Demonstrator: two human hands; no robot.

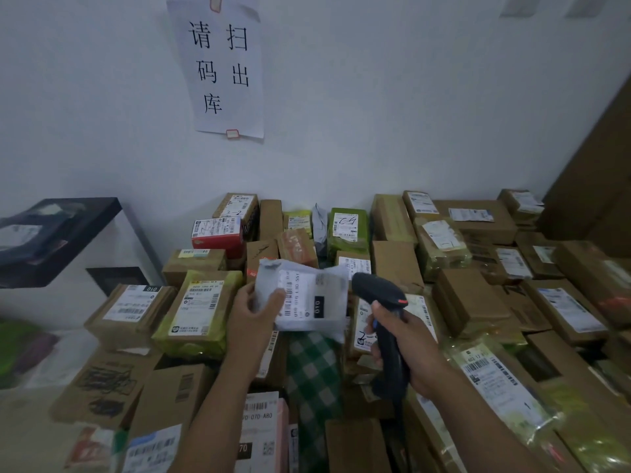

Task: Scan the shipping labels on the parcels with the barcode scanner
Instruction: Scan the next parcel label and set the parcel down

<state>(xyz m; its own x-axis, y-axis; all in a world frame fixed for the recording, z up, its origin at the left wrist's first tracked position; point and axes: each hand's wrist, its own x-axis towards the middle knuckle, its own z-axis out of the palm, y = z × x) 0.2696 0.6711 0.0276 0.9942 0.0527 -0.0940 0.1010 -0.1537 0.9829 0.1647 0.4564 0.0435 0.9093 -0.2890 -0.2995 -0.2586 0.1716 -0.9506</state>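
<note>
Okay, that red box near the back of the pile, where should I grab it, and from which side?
Probably by its left end, coming from the left and above. The red box sits flat with its label up. Its left end and front face are exposed, while a taller carton crowds its back and right end. Keep fingers off the label.

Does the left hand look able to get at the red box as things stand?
Probably not yet: the left hand grips a white parcel, and the red box sits farther back, behind a brown carton.
</note>
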